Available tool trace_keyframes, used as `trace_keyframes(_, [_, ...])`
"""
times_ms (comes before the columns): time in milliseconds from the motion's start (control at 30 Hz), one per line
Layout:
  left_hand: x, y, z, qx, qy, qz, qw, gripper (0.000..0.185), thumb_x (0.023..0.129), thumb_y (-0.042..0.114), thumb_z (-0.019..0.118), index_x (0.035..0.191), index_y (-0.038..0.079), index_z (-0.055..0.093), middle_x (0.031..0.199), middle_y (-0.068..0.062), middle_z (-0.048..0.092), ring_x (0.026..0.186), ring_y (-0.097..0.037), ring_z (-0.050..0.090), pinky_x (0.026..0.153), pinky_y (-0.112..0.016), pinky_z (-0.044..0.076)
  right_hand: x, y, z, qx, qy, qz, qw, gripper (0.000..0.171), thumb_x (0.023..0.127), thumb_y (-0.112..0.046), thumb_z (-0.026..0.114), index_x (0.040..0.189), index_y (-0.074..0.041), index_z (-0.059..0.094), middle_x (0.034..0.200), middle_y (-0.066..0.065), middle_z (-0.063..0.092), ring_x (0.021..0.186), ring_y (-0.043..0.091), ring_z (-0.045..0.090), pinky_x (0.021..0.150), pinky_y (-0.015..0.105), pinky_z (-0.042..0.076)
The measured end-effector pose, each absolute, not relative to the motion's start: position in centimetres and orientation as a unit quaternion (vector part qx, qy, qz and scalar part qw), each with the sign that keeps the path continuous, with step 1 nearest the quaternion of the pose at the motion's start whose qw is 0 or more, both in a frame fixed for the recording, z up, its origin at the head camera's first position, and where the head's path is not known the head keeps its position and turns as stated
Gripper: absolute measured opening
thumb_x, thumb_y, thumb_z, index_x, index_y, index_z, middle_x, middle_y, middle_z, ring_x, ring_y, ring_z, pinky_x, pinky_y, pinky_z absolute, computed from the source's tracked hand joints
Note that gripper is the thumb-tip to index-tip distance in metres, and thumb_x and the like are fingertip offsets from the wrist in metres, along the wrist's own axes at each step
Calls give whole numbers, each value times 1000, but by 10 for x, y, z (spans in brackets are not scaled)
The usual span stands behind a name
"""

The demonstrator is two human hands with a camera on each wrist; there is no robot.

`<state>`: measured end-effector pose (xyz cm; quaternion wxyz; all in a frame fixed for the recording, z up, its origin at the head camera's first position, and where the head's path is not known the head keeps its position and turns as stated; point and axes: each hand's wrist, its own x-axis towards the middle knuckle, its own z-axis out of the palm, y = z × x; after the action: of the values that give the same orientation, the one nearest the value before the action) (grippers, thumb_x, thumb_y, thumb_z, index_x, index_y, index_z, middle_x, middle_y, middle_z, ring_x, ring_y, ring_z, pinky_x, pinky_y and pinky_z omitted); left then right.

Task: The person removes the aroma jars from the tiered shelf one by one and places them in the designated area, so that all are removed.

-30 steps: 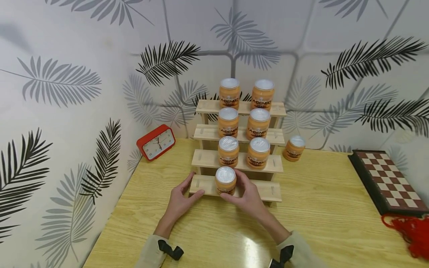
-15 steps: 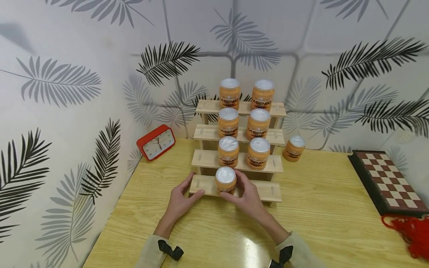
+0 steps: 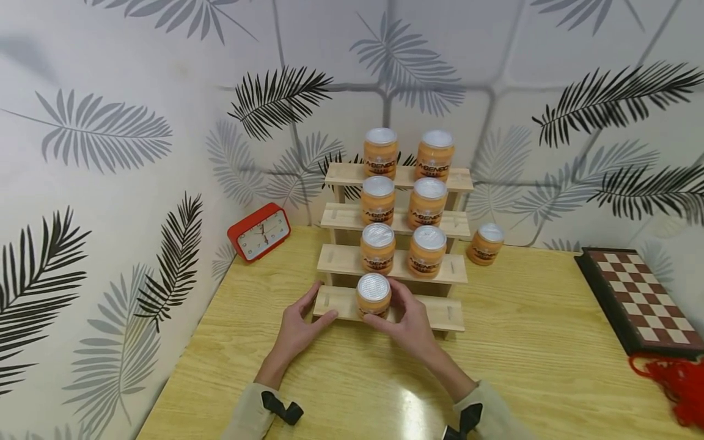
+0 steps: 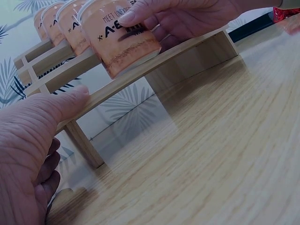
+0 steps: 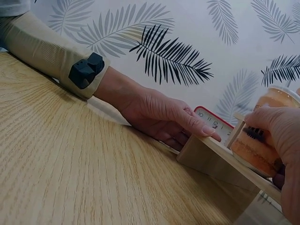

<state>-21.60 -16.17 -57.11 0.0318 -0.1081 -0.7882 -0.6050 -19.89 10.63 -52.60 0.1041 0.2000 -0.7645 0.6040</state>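
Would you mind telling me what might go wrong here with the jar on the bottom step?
The right hand holds the jar near the front edge of the narrow bottom step; it might tip off on release. The left hand touches the rack's end, so a nudge could shake the jars above.

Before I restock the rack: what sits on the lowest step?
One orange jar, gripped by the right hand. The left hand touches the lowest step. The hand covers part of the board.
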Motion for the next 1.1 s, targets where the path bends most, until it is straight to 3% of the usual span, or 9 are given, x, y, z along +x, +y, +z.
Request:
trace_keyframes(233, [-216, -162, -572, -120, -781, -611, 43, 79, 93, 17, 82, 159, 1, 42, 162, -13, 43, 151, -26, 38, 122, -51, 31, -199, 107, -529, 192, -762, 610, 97, 77, 78, -16, 95, 145, -15, 57, 134, 3, 68, 123, 21, 65, 102, 33, 54])
trace_keyframes(467, [-216, -162, -570, -109, -787, -606, 32, 80, 93, 22, 83, 159, 4, 43, 162, -9, 43, 150, -21, 38, 122, -43, 32, -198, 107, -526, 193, -762, 610, 101, 75, 77, -15, 96, 143, -14, 60, 131, 2, 69, 120, 20, 66, 99, 31, 56])
trace_keyframes(733, [-214, -162, -571, -107, -787, -607, 30, 81, 92, 24, 84, 159, 4, 42, 162, -8, 44, 150, -21, 38, 123, -44, 32, -190, 112, -507, 198, -775, 586, 132, 73, 75, -15, 97, 140, -13, 63, 125, 1, 71, 110, 19, 68, 93, 39, 57])
trace_keyframes(1100, [-216, -163, -573, -115, -779, -617, 23, 79, 94, 17, 81, 160, 7, 41, 164, -11, 40, 152, -23, 35, 124, -47, 30, -183, 136, -462, 230, -741, 598, 199, 79, 69, 7, 94, 141, -2, 61, 124, 14, 71, 106, 12, 68, 87, 26, 56])
